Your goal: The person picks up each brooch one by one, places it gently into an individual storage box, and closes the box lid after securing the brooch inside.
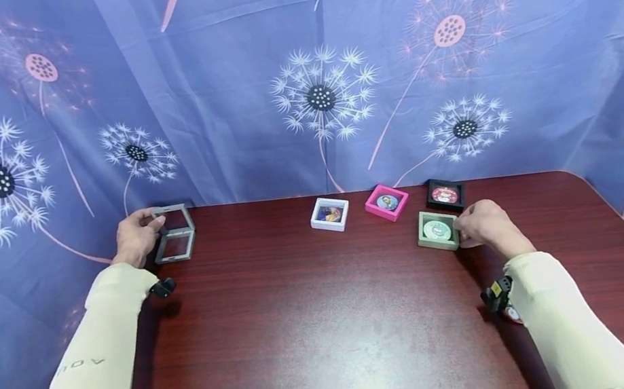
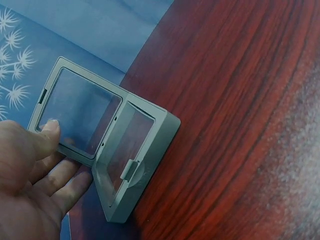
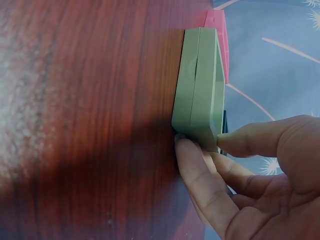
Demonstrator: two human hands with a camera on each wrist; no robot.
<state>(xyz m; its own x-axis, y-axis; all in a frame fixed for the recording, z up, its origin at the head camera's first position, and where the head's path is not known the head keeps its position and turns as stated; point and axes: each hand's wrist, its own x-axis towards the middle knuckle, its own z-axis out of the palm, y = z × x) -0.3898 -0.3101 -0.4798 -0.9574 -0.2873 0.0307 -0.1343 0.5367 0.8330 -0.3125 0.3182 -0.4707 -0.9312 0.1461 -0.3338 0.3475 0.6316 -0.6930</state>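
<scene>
- Dark red wooden table (image 1: 322, 330) fills the near ground, its middle bare, with both pale-sleeved forearms reaching forward across it and a small wrist camera strapped to each.
- Right hand (image 1: 484, 224) rests on the table at the right and pinches the near corner of a closed green frame box (image 1: 438, 230): thumb on top, fingers (image 3: 197, 170) under the lower edge. The grip looks meant to lift or steady the box, though it lies flat on the wood; a round badge shows through its clear window.
- Left hand (image 1: 136, 236) is at the far left edge beside an open grey frame box (image 1: 175, 242). Its thumb (image 2: 47, 137) presses the clear film of the raised lid while the other fingers lie loose and nearly straight behind it, apparently propping the lid open. Base and lid both look empty.
- Just beyond the green box stand three closed boxes in a row, apart from each other: white box (image 1: 330, 213), pink box (image 1: 386, 202) and black box (image 1: 444, 194), each showing a picture or badge.
- Behind the table hangs a blue cloth (image 1: 292, 74) printed with dandelion heads.
</scene>
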